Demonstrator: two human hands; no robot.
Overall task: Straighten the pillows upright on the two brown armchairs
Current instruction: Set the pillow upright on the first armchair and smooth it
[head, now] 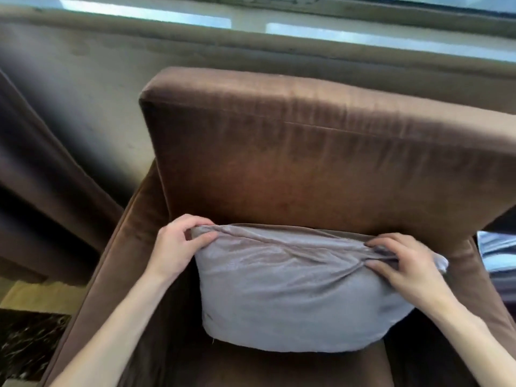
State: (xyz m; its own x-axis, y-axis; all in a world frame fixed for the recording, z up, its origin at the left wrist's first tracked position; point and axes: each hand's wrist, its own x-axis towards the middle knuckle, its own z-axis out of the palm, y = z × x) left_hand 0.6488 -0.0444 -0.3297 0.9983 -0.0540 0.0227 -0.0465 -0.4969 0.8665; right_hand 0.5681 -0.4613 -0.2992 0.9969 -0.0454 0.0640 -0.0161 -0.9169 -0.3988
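Grey pillow (296, 291) sits on the seat of a brown armchair (307, 152), its top edge leaning against the backrest, roughly centred between the armrests. Left hand (178, 247) pinches the pillow's top left corner, fingers (201, 237) closed on bunched fabric. Right hand (405, 263) grips the top right corner the same way, fingers closed on a fold of cover. Fabric is creased between the two hands along the top edge.

Step in hand, as I judge it: standing the pillow up against the backrest and squaring it.

How to do it well:
- Pull both corners outward evenly so the top edge goes taut and the creases flatten.
- Lift slightly so the filling drops to the bottom, then set the bottom edge back into the seat-to-backrest corner.
- Keep the top edge level; the right corner looks a bit lower than the left, so raise that side.
- Press the pillow face back so it rests flat on the backrest and won't slump forward.
- Let go of both corners together, or it may twist.

Only one armchair is in view; the second chair and its pillow are not visible. A dark curtain (50, 163) hangs to the left, with a window sill (251, 26) behind.
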